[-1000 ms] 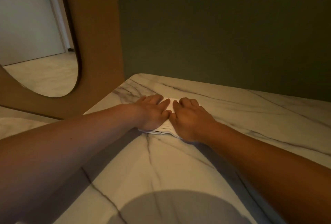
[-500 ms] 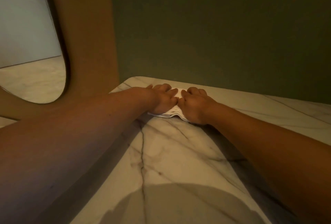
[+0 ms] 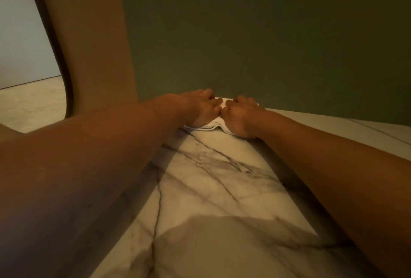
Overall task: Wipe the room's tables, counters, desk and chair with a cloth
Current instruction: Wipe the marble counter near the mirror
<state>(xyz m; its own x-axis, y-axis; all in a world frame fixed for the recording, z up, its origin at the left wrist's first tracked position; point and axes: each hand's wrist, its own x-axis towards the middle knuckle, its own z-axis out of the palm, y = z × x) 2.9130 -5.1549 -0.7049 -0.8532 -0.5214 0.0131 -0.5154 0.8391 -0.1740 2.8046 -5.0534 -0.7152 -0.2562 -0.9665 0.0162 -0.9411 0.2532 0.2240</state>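
Note:
A folded white cloth [image 3: 211, 126] lies on the marble tabletop [image 3: 213, 188] at its far edge, close to the dark green wall. My left hand [image 3: 201, 108] presses flat on the cloth's left half. My right hand [image 3: 240, 116] presses on its right half, and the two hands touch side by side. Both arms are stretched far forward. Most of the cloth is hidden under the hands; only its layered near edge and a strip between the fingers show.
The dark green wall [image 3: 266, 33] rises right behind the cloth. A brown panel [image 3: 93, 44] with a rounded opening stands at the table's far left corner; pale floor [image 3: 29, 104] shows through it. My shadow falls on the near marble.
Both hands have pushed the cloth away from me across the marble, from mid-table up to the far edge by the green wall. My head has moved forward with them.

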